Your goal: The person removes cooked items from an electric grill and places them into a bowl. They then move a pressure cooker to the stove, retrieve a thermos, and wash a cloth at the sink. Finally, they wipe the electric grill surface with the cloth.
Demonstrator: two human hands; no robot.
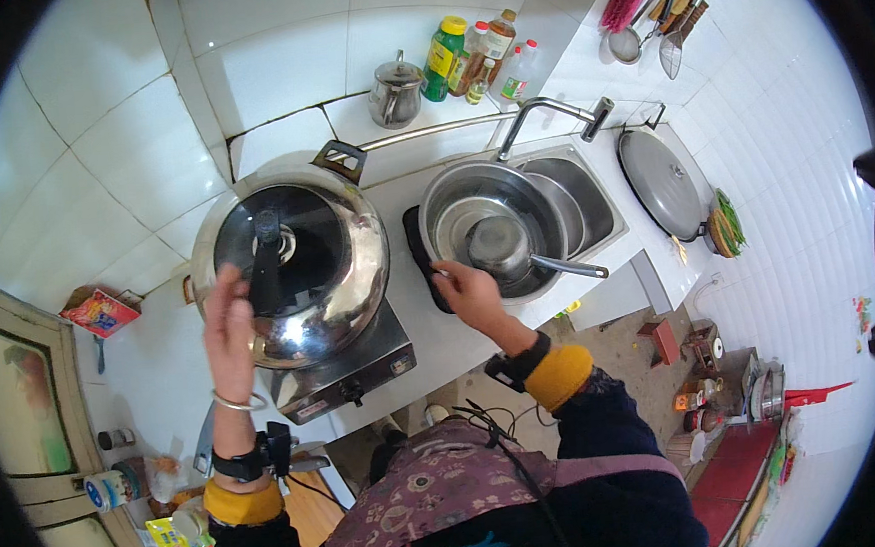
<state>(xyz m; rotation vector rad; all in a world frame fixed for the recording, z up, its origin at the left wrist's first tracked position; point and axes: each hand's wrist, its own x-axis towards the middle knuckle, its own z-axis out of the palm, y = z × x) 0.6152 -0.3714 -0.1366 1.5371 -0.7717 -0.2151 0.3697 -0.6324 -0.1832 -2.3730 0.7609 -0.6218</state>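
My left hand point(229, 339), a little blurred, is over the near left side of a large shiny metal pot point(320, 326). Its fingers are beside the black handle point(265, 276) of the dark glass lid point(315, 243) and appear to hold nothing. The pot stands on a single-burner stove point(346, 384). My right hand point(475, 297) is curled at the near left rim of a metal basin point(433, 198), in front of a black object point(414, 237) on the counter. Whether its fingers grip anything is unclear. Inside the basin lies a metal ladle point(499, 243), its handle across the rim.
The basin overlaps a steel sink point(614, 210) under a faucet point(529, 110). A kettle point(396, 95) and several bottles point(441, 59) line the back ledge. A large grey lid point(657, 177) leans at right. Left of the stove is a red packet point(106, 315).
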